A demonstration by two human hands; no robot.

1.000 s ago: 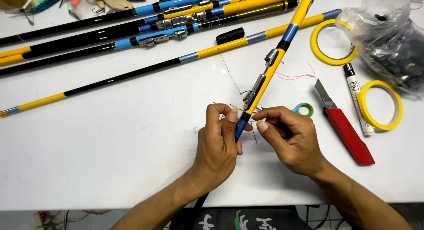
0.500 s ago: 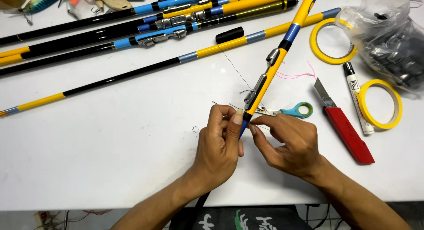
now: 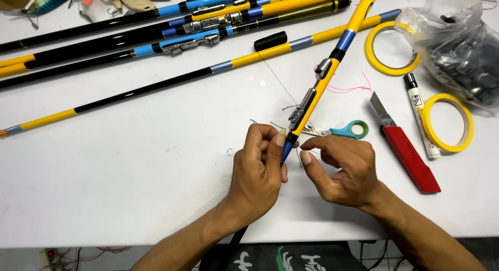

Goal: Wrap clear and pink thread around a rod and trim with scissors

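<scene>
1. Near table's front edge, left hand (image 3: pixel 260 169) pinches yellow-blue fishing rod (image 3: pixel 317 91) at its blue band, steadying it.
2. Right hand (image 3: pixel 345 169) pinches thin thread (image 3: pixel 300 160) beside rod.
3. Small scissors (image 3: pixel 343 130) lie just beyond, within reach.

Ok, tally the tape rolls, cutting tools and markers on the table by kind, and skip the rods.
Yellow tape rolls: 2
Red utility knife: 1
Small scissors with teal handle: 1
White marker: 1
Total: 5
</scene>
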